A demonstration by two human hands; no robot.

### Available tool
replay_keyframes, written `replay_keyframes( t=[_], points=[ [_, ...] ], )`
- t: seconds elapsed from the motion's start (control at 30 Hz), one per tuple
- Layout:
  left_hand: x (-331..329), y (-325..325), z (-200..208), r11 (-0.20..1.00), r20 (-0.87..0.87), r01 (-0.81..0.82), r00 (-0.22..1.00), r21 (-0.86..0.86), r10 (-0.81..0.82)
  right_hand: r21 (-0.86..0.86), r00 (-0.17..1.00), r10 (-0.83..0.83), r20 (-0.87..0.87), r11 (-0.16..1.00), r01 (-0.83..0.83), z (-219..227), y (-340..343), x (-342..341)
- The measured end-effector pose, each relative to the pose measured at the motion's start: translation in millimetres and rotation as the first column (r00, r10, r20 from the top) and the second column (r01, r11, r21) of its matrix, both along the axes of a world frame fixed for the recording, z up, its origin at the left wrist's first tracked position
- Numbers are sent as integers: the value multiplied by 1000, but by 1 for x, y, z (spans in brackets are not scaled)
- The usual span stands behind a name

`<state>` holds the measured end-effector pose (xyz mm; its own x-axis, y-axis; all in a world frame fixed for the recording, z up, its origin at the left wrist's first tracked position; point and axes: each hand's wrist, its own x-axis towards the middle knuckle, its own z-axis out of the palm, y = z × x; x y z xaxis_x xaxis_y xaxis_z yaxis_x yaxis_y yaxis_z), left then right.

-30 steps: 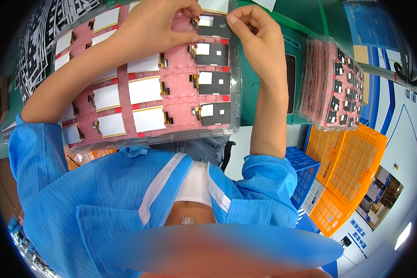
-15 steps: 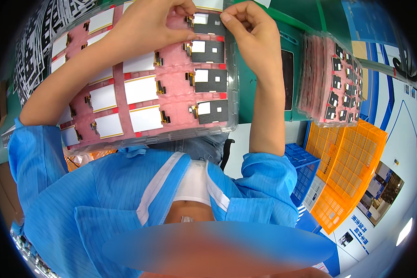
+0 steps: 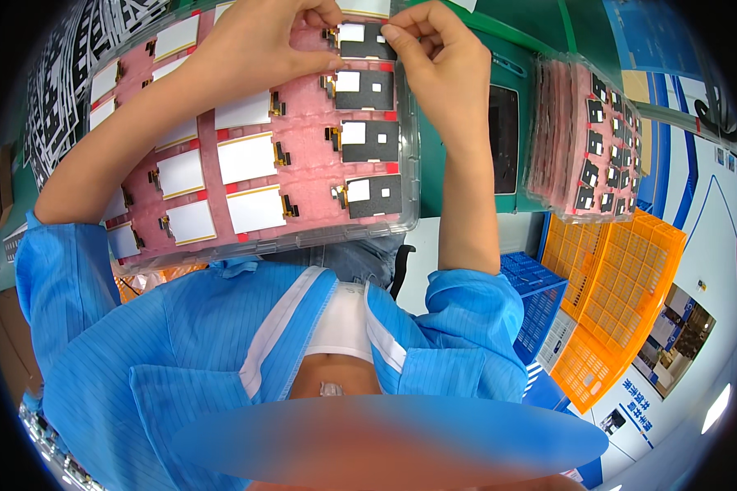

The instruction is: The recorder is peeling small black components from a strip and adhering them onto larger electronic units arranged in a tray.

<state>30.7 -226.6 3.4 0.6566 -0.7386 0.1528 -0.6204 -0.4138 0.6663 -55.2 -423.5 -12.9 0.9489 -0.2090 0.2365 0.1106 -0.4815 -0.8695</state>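
A: Two hands at the far end of the clear plastic tray lined with pink foam (image 3: 303, 176). Left hand (image 3: 262, 45) lies over the top of the tray, thumb and fingers drawn together near the uppermost small dark rectangular module with a white patch (image 3: 367, 39). Whether it actually pinches that piece, cannot tell; the fingertips sit just at the module's left edge.

B: And the other one?

A: Right hand (image 3: 434, 61) is curled, thumb and forefinger closed together at the upper right corner of the same dark module. It looks like a pinch on the module's edge or on a film there; too small to be sure which.

B: Where does that module sit?

A: Top slot of the tray's right-hand column. Below it, three more dark modules of the same kind (image 3: 368, 139) in a line, each in its own pocket. Left of them, columns of white rectangular panels with thin gold edges (image 3: 246, 159), each with a small dark connector at its side.

B: Tray position?

A: On the green worktop (image 3: 450, 147), close to the person's body, its near rim above the blue striped coat (image 3: 180, 344).

B: Surroundings?

A: A second stack of clear trays with pink foam and dark modules (image 3: 585, 139) stands to the right, well apart. A dark flat screen (image 3: 504, 139) lies between the two. Orange plastic crates (image 3: 622, 286) and a blue crate (image 3: 536, 286) sit lower right.
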Motion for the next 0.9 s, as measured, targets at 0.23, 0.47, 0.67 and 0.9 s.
replay_keyframes(
  t=[0.23,0.47,0.67,0.9],
  points=[
    [0,0,2,999,44,11,999,46,-13,54,1000,-29,-8,998,30,2,3,0],
    [-1,3,-5,999,85,31,996,-19,-29,142,995,18,100,989,-32,-26,-12,6],
    [-1,2,-9,999,164,8,986,33,-13,306,996,-36,85,952,8,-23,-26,8],
    [-3,2,-5,999,150,34,988,-31,-29,179,998,48,-32,983,-42,-14,-15,7]
  ],
)
